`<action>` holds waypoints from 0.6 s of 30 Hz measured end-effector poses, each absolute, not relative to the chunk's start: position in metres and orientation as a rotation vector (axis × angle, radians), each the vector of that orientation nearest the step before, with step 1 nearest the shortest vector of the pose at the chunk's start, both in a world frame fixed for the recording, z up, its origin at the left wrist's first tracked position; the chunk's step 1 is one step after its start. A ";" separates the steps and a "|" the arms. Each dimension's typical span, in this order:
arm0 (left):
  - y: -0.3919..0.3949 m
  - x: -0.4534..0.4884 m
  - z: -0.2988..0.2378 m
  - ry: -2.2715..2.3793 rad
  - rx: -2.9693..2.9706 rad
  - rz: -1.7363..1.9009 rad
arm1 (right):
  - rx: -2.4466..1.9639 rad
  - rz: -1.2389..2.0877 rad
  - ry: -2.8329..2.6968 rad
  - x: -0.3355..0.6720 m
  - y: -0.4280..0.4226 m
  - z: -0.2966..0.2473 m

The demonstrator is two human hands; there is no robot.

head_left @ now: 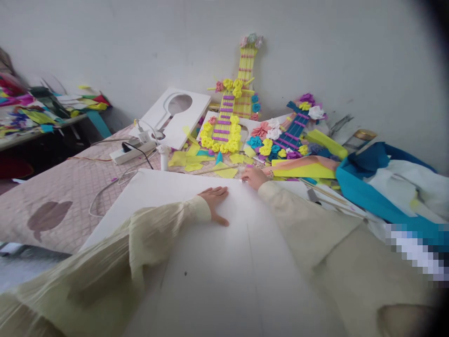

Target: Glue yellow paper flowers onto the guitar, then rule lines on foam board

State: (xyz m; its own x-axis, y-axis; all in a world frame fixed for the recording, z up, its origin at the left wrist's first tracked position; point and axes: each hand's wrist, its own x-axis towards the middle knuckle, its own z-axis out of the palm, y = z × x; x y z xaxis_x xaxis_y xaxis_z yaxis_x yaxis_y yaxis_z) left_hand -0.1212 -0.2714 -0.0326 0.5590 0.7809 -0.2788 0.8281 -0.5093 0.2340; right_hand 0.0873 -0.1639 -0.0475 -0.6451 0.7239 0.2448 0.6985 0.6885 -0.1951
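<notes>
A large white foam sheet (210, 262) lies in front of me over a quilted bed cover. My left hand (215, 200) rests flat on it, fingers stretched out and together, holding nothing. My right hand (255, 177) sits at the sheet's far edge with its fingers curled; what it holds, if anything, is too small to make out. Both arms wear pale cream pleated sleeves. A thin straight line runs down the sheet from near the right hand.
A yellow guitar model with paper flowers (229, 117) leans on the wall, a blue one (293, 133) beside it. Yellow paper scraps (196, 159), a cut white foam board (177, 114), a power strip (131, 152), blue and white cloth (386, 187) and a cluttered side table (38, 112) surround the sheet.
</notes>
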 end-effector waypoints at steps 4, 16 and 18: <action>-0.270 -0.119 -0.031 1.330 2.458 -0.231 | -0.978 0.201 -2.644 0.091 -0.207 -0.047; -0.271 -0.118 -0.029 1.342 2.442 -0.265 | -0.606 0.207 -2.584 0.106 -0.284 -0.052; -0.271 -0.117 -0.028 1.346 2.435 -0.268 | -0.623 0.194 -2.574 0.104 -0.273 -0.052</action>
